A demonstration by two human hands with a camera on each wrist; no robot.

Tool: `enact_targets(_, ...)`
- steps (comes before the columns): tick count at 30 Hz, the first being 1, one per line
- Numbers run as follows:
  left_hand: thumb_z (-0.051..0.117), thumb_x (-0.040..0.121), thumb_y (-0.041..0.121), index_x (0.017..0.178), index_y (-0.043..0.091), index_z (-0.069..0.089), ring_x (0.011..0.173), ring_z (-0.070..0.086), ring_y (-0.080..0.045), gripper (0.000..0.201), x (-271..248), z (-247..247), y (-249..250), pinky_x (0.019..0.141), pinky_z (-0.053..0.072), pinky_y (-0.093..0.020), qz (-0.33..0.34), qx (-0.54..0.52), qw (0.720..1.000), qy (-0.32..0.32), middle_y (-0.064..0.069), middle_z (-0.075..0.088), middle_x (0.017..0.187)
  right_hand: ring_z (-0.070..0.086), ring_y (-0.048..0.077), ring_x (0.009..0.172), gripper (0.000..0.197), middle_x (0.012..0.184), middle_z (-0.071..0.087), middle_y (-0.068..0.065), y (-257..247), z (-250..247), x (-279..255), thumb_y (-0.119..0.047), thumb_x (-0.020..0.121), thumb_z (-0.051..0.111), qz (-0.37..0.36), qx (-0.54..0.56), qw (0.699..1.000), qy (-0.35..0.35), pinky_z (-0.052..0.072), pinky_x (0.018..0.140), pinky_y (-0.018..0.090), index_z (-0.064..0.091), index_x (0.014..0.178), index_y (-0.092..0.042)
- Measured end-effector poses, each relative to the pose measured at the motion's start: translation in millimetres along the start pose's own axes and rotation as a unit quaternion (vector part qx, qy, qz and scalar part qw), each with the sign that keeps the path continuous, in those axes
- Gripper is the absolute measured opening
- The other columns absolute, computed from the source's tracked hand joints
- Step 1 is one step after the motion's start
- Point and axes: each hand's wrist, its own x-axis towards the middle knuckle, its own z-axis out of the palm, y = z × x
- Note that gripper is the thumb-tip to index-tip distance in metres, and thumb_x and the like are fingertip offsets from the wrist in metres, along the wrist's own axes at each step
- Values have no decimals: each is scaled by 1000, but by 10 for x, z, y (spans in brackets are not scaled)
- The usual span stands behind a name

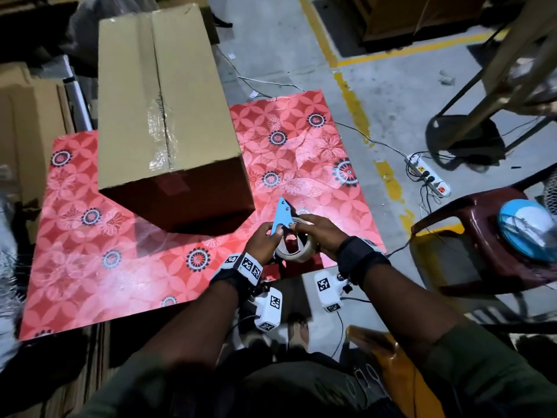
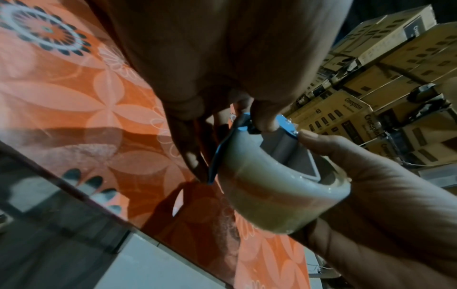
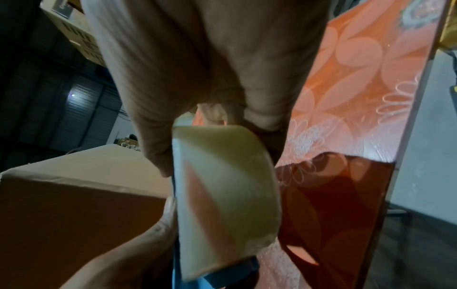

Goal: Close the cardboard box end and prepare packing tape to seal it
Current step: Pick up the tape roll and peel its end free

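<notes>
Both hands meet at about 6 o'clock on the desk (image 1: 90,267), nearest the head camera. My left hand (image 1: 265,241) pinches the blue cutter (image 1: 281,217) fitted on the roll of tape (image 1: 297,250), while my right hand (image 1: 319,233) curls round the roll's outer turn. The cardboard box (image 1: 156,116) lies just beyond them, toward 11 o'clock, its top flaps shut with clear tape already along the near part of the seam. I judge the box-closing done and the tape-readying in hand; next comes finding the loose end and drawing out a length, which needs a fingernail at the edge. Only the left wrist view shows the right fingertips (image 2: 311,138) touching the cutter's metal edge; the right wrist view alone shows the roll's broad face.
</notes>
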Motion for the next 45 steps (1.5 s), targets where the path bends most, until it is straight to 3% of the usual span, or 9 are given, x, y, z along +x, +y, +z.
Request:
enact_targets(5, 51, 99, 39, 123, 13, 60, 106, 64, -25, 37, 38, 226, 164, 79, 41, -26, -11, 30, 999, 15, -7, 67, 119, 66, 25, 84, 40, 89, 72, 9, 0, -234, 57, -34, 74, 79, -33, -88, 992, 81, 54, 77, 36, 71, 101, -7)
enact_targets(9, 57, 94, 25, 109, 16, 66, 91, 67, -26, 19, 119, 375, 243, 71, 51, -28, -34, 26, 997, 59, -4, 71, 106, 69, 20, 87, 58, 95, 74, 0, 36, -420, 118, -61, 58, 78, -18, -217, 965, 149, 57, 82, 36, 69, 99, -21)
enact_targets(12, 44, 91, -3, 96, 7, 68, 72, 68, -25, 26, 185, 489, 281, 50, 57, -26, -55, -25, 994, 92, -9, 72, 98, 64, 17, 87, 49, 95, 70, -3, 42, -577, 143, -56, 68, 78, -19, -282, 943, 173, 48, 75, 28, 69, 99, -20)
enact_targets(16, 50, 88, -5, 103, 9, 69, 76, 67, -21, 28, 244, 627, 355, 45, 52, -16, -51, -40, 991, 118, -5, 70, 95, 66, 15, 79, 46, 89, 74, 1, 91, -822, 201, -53, 65, 81, -32, -223, 964, 141, 53, 74, 33, 74, 91, -16)
enact_targets(21, 70, 80, 3, 117, 12, 64, 88, 70, -26, 39, 349, 732, 456, 75, 62, -42, -64, -65, 991, 96, -6, 70, 100, 67, 19, 81, 25, 92, 73, 9, 87, -951, 237, -29, 76, 82, -44, -126, 985, 107, 56, 84, 41, 71, 91, -11)
enact_targets(26, 76, 77, 3, 115, 10, 70, 80, 62, -11, 40, 458, 784, 492, 53, 41, -5, -19, 19, 995, 100, -3, 72, 101, 65, 16, 78, 40, 90, 71, 7, 39, -980, 340, -26, 81, 78, -24, -105, 989, 106, 54, 72, 31, 66, 107, 2)
enact_targets(33, 71, 78, 0, 108, 7, 71, 91, 69, -22, 30, 605, 840, 506, 73, 47, -22, -7, 45, 989, 141, -9, 74, 105, 71, 17, 88, 45, 91, 76, -4, 1, -941, 435, -57, 68, 69, -54, -173, 973, 143, 58, 81, 35, 75, 95, -22)
enact_targets(38, 68, 78, 1, 107, 12, 70, 91, 68, -22, 31, 688, 900, 483, 77, 50, -24, -7, 70, 985, 156, -11, 70, 109, 69, 13, 86, 24, 93, 76, -5, -109, -921, 387, -40, 84, 68, -63, -235, 956, 163, 51, 77, 26, 77, 97, -22)
enact_targets(45, 67, 82, 1, 123, 12, 61, 97, 66, -24, 43, 645, 973, 504, 82, 53, -29, 47, 106, 981, 152, -11, 61, 117, 66, 22, 93, 25, 100, 75, 6, -157, -904, 271, -25, 83, 71, -106, -353, 909, 194, 46, 79, 26, 73, 103, -13)
